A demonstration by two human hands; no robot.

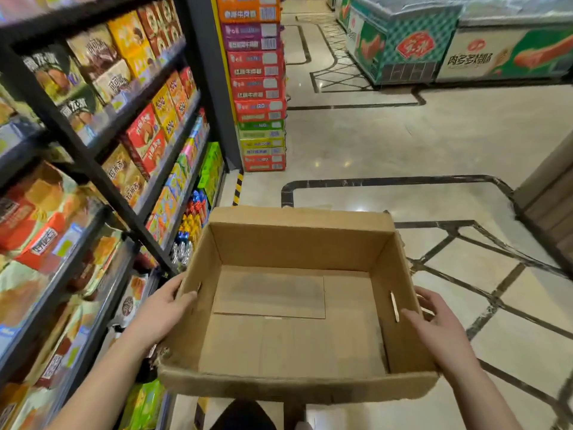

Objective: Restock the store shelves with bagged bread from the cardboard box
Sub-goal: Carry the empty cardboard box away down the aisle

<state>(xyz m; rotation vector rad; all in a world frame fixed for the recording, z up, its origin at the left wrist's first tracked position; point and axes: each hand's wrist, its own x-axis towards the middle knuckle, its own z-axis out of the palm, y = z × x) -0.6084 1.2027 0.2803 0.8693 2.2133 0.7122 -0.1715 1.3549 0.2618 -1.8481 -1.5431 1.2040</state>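
A: Cardboard box (297,305), held up at 6 o'clock beside the shelves (93,169), empty inside; no bagged bread left in it.

B: Could slip. Gripped only by the side walls, the near left corner already torn and soft.

A: Left hand (161,308) at 8 o'clock: thumb hooked over the rim, fingers wrapped outside, clamped on the wall.

B: Right hand (440,324) at 4 o'clock: same grasp, thumb inside, fingers curled around the outside of the wall.

A: Could also clip the shelf edge at 9 o'clock; very close there.

B: Farther, at 12, stacked cartons (257,88); at 1, freezers (434,41). Well apart.
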